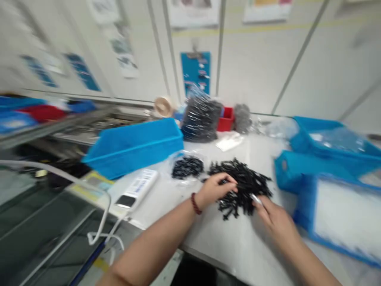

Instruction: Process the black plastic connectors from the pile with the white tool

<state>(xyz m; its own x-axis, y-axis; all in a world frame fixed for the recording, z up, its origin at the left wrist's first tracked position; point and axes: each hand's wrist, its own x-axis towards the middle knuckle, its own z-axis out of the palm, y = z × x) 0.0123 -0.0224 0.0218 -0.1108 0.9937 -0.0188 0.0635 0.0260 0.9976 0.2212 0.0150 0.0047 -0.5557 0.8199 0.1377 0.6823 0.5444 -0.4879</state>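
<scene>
A heap of small black plastic parts (242,186) lies on the white table (238,242) in front of me. My left hand (214,190), with a dark red bead bracelet on the wrist, rests on the heap's left side with its fingers curled into the parts. My right hand (272,216) lies at the heap's lower right edge, fingers stretched toward the parts and touching them. Motion blur hides whether either hand has a part pinched. A smaller clump of the same black parts (187,167) lies in a clear bag to the left.
A long blue bin (133,147) stands at the left. More blue bins (324,159) crowd the right, one with a white sheet (345,216). A big bag of black parts (201,117), a red box (226,119) and a tape roll (163,105) sit at the back. A white device (138,188) lies near the table's left edge.
</scene>
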